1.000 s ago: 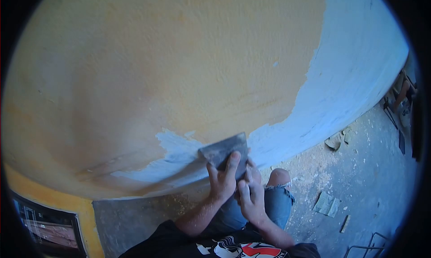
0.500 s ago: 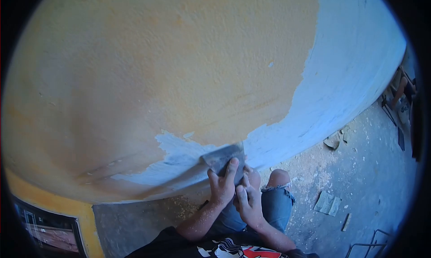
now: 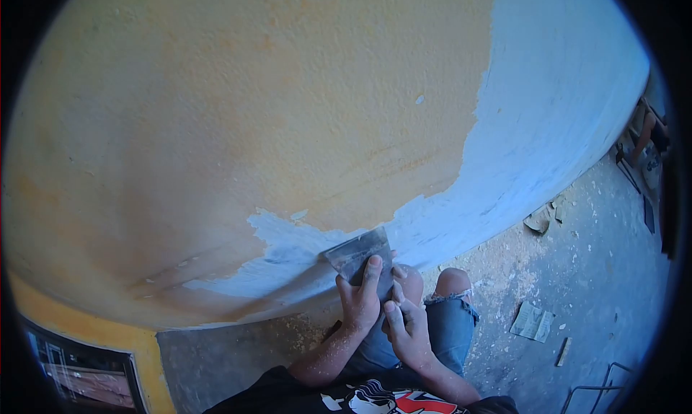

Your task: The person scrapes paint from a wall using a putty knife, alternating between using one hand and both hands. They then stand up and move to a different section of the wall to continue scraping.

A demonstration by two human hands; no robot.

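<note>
A wide, flat metal scraper lies with its top edge against the wall, at the border between yellowish paint and the bared pale patch. My left hand is closed on the scraper, its thumb pressed flat on the blade's face and its fingers hidden behind. Lower and to the right, my right hand is closed around the scraper's lower end, fingers bent and dusty. Just how much of that end it grips is partly hidden. Pale specks cover both forearms.
Paint flakes litter the grey floor along the wall. A curled scrap, a sheet of paper and a small stick lie to the right. Metal tubing stands lower right. Another person's arm shows at far right. A dark-framed opening is lower left.
The view has shifted slightly, moving the paint border leftward in the picture. Both hands keep hold of the scraper at nearly the same spot; the right hand sits slightly farther right.
</note>
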